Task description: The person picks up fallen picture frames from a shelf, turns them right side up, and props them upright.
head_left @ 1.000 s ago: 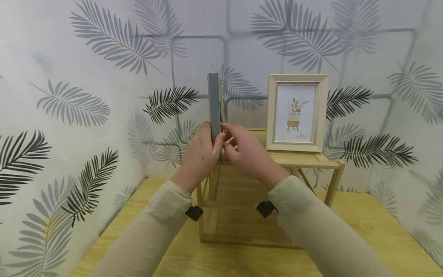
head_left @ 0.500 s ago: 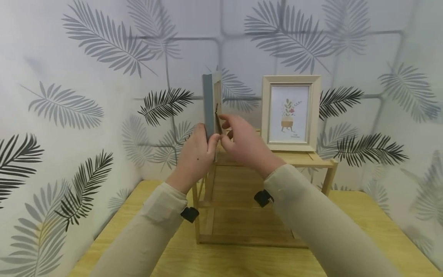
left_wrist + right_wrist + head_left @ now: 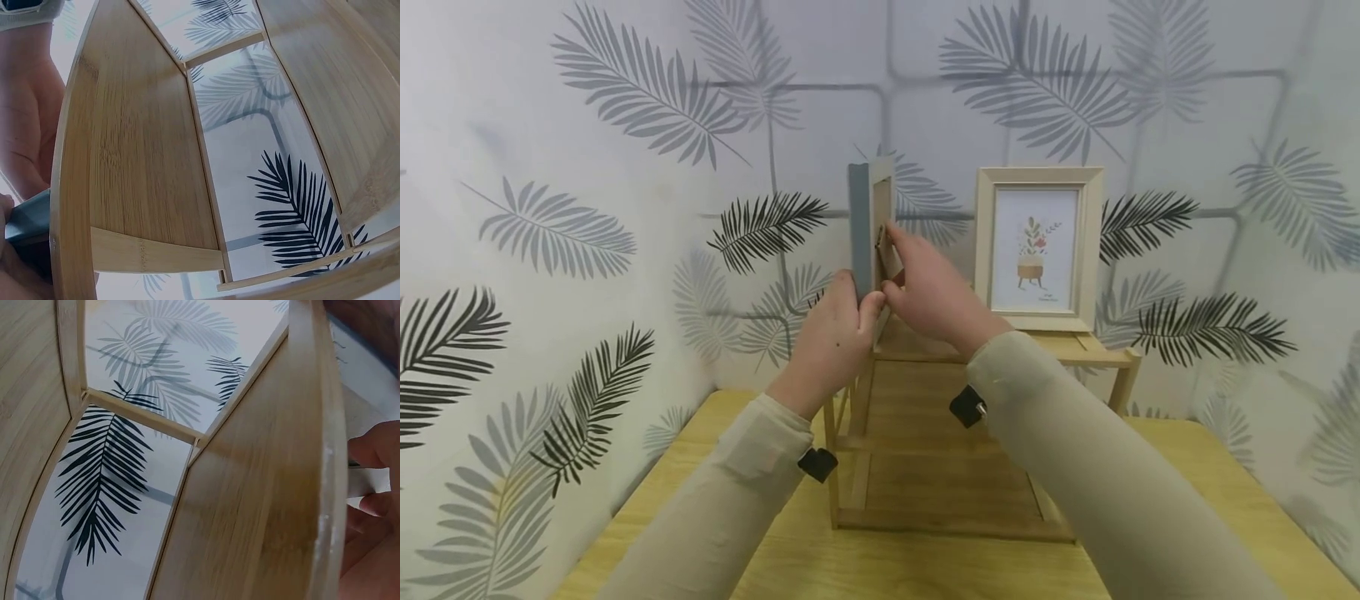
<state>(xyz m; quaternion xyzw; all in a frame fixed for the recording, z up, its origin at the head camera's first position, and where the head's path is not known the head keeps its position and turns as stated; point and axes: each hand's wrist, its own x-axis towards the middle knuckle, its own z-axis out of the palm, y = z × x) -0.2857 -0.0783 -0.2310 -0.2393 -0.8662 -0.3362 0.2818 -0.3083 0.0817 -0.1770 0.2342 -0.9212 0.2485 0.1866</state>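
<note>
A photo frame with a blue-grey edge (image 3: 859, 225) stands upright and nearly edge-on at the left end of the rack's top, its pale back turned to the right. Around its lower near edge my left hand (image 3: 827, 342) grips it, thumb on the back side. My right hand (image 3: 932, 283) pinches the fold-out stand (image 3: 889, 257) behind the frame, its index finger high on it and the thumb lower down. In the left wrist view, a corner of the frame (image 3: 28, 219) shows beside the rack. The frame's picture side is hidden from the head view.
A cream photo frame (image 3: 1040, 250) with a potted-plant picture stands on the right of the rack's top. The wooden rack (image 3: 955, 529) has lower shelves and rests on a wood-grain table (image 3: 910, 571). Leaf-patterned walls (image 3: 662, 167) close off the back and left.
The blue-edged frame has turned so more of its back shows. My right hand has moved from its near edge to farther up the stand; my left hand keeps its grip.
</note>
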